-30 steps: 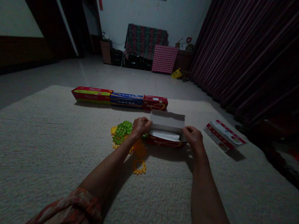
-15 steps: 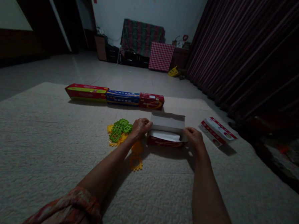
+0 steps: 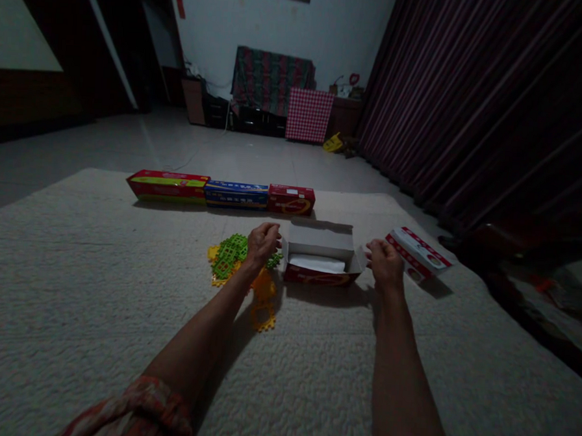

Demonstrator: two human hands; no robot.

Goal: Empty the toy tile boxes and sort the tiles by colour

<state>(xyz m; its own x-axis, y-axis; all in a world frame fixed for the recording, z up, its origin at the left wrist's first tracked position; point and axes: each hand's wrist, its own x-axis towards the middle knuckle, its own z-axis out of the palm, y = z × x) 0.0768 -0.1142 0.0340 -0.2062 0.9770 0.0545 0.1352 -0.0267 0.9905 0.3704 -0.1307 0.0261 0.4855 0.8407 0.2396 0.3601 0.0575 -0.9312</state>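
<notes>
So your left hand and right hand are well apart, one on either side of the open box, fingers loosely bent and, as far as I can tell in this dim light, gripping nothing. They look just clear of it, which leaves the mouth unblocked. The box sits upright between them, its lid standing up along the far edge, probably propped by its own fold, so you can see straight in to the white item lying inside. Right by your left wrist there's a loose heap of green pieces and orange pieces, near enough to reach easily, I'd say. Past your right hand, a white-and-red box lies at an angle. Farther out, the red-and-green box, blue box and dark red box line up end to end on the quilted mat, likely for tidiness.
</notes>
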